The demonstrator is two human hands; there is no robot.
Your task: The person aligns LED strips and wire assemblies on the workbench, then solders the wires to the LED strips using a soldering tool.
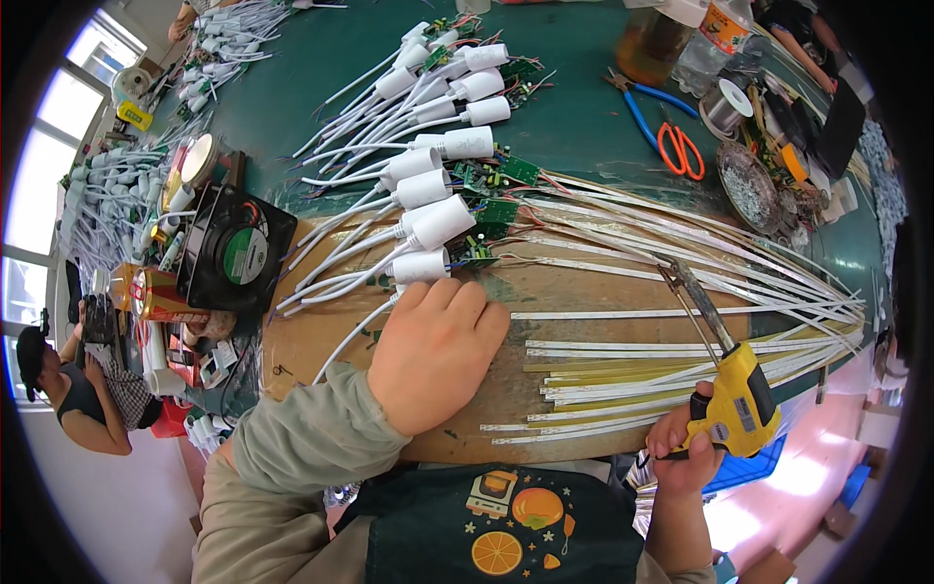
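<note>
My left hand (438,350) is closed over the nearest white corded cylinder, which its fingers mostly hide; the white cord (352,341) runs out from under it. A white LED strip (623,313) ends beside those fingers. My right hand (686,450) grips a yellow soldering gun (741,404), its metal tip pointing up and left above the strips. Beyond my left hand lies a row of white cylinders (438,222) with green circuit boards (494,214), whose thin wires lead to more LED strips (642,219). Several loose white and yellowish strips (632,375) lie nearer me.
A brown board (457,448) covers the near part of the green table (574,127). A black fan (238,248) and cans stand left. Blue-handled pliers (662,97), orange-handled scissors (681,151), a solder spool (725,107) and a metal dish (749,185) lie far right. Other people are around.
</note>
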